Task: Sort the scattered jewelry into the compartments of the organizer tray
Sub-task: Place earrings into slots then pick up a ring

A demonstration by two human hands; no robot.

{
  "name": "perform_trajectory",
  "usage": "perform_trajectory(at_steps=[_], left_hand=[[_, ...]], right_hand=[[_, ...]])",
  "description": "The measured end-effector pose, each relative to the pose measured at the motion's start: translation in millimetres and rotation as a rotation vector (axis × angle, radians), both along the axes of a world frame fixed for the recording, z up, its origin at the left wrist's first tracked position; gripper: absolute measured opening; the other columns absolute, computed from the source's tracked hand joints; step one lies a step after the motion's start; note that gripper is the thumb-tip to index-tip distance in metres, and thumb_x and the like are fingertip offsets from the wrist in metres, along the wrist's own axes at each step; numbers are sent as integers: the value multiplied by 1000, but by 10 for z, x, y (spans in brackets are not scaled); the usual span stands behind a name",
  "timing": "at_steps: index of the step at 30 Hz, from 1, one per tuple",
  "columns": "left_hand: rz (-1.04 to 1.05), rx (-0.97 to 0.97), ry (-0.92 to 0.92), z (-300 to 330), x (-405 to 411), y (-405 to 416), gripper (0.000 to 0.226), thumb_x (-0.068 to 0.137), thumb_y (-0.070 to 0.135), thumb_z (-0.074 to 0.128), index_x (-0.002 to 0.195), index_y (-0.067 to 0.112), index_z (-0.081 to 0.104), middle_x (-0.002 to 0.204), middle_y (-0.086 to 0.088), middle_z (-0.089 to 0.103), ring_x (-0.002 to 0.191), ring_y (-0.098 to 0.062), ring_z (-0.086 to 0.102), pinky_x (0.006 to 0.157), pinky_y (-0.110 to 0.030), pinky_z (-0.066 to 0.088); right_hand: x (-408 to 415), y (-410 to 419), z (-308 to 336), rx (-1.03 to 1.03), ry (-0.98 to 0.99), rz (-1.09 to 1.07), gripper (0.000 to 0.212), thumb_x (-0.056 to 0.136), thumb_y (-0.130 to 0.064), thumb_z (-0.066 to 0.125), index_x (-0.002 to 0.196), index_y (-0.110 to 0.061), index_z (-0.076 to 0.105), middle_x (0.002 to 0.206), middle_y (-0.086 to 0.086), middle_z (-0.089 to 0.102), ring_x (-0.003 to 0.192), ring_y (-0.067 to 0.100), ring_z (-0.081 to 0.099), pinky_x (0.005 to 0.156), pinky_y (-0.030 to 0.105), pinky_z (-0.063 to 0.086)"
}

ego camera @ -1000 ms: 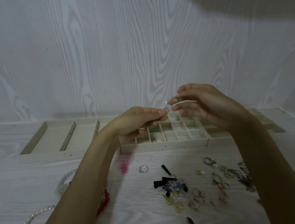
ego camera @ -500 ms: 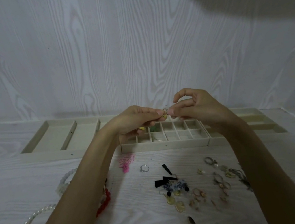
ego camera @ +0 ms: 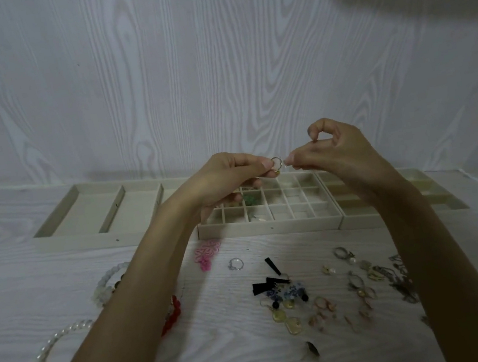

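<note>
Counter [ego camera: 61,282]: white woodgrain, loose jewelry [ego camera: 325,300] scattered at near right. Organizer tray [ego camera: 268,225] along back wall, gridded compartments at centre. Left hand [ego camera: 225,179] above grid, pinching small ring [ego camera: 276,163] at fingertips. Right hand [ego camera: 331,149] just beside ring, fingers curled; contact with ring cannot be told.

The left hand [ego camera: 225,179] and forearm hide part of the tray [ego camera: 269,228], so several of its small compartments cannot be read. The red piece [ego camera: 170,316] and the pearl strand [ego camera: 46,358] are partly covered by that arm. The right arm hides the chains [ego camera: 402,280] near the table's right edge. Whether the right hand [ego camera: 335,155] touches the ring [ego camera: 276,162] is unclear.
</note>
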State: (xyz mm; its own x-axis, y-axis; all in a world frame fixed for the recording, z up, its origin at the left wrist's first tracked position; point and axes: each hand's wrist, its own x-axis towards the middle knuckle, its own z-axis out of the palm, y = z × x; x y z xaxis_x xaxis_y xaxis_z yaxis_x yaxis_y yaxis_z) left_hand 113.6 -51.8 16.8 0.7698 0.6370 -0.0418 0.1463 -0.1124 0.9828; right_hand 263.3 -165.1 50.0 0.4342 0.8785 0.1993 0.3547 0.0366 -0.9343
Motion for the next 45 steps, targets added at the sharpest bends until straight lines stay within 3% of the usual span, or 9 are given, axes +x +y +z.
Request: perform_trajectory(at_steps=[8, 12, 15, 20, 25, 28, 33, 40, 45], left_hand=[[-148, 355, 219, 95, -90, -14, 9, 86, 21, 68, 89, 18, 75, 74, 6, 70, 60, 4, 55, 55, -10, 41], [-327, 554, 484, -133, 66, -92, 6, 79, 25, 74, 81, 29, 77, 73, 19, 71, 74, 3, 63, 87, -26, 52], [-343, 627, 567, -386, 247, -208, 11, 73, 34, 78, 84, 31, 76, 84, 21, 72, 82, -1, 63, 91, -36, 51], [-379, 535, 485, -284, 212, -202, 31, 75, 34, 77, 104, 25, 72, 77, 12, 71, 70, 0, 65, 90, -36, 53], [-252, 344, 230, 60, 73, -181, 45, 77, 27, 76, 120, 18, 62, 91, 2, 75, 78, 3, 67, 71, -14, 51], [-166, 336, 168, 70, 76, -199, 30, 76, 22, 77, 104, 14, 73, 85, -6, 75, 85, -10, 71, 90, -28, 54], [-66, 401, 160, -71, 69, -40, 19, 75, 23, 78, 92, 15, 77, 83, -6, 75, 85, -17, 71, 91, -39, 54], [-260, 214, 87, -64, -47, 37, 37, 81, 5, 71, 115, 18, 67, 98, -2, 75, 90, 1, 68, 70, -8, 48], [-130, 223, 54, -136, -7, 74, 21, 77, 17, 75, 98, 13, 75, 91, -2, 75, 94, -7, 69, 96, -23, 50]], right_hand=[[-19, -64, 29, -320, -490, 69, 29, 71, -3, 77, 76, -14, 51, 72, 6, 74, 73, 16, 72, 77, 36, 57], [-23, -83, 61, -430, -466, 134, 28, 71, -4, 78, 74, -13, 52, 75, 10, 74, 77, 23, 72, 81, 45, 56], [-4, -124, 105, -452, -378, 159, 30, 71, -3, 78, 72, -12, 49, 78, 13, 74, 78, 23, 72, 77, 34, 56], [100, -232, 155, -523, -256, 207, 28, 71, -4, 77, 75, -10, 50, 74, 15, 73, 68, 15, 70, 70, 24, 54], [99, -157, 114, -443, -114, 203, 26, 74, -9, 75, 74, -10, 49, 74, 17, 73, 66, 16, 71, 62, 19, 56], [49, -75, 47, -387, -94, 179, 27, 74, -12, 76, 73, -11, 49, 72, 17, 72, 60, 14, 69, 54, 16, 53], [-4, 55, -108, -314, -120, 111, 27, 73, -16, 78, 71, -8, 53, 59, 11, 69, 47, 12, 64, 46, 16, 49], [-48, 221, -331, -203, 0, 105, 24, 81, -23, 72, 80, -10, 52, 52, 3, 62, 38, 5, 49, 41, 13, 40], [-61, 274, -391, -241, -38, 80, 31, 85, -37, 65, 81, -8, 55, 50, 3, 61, 34, 4, 45, 36, 14, 35]])
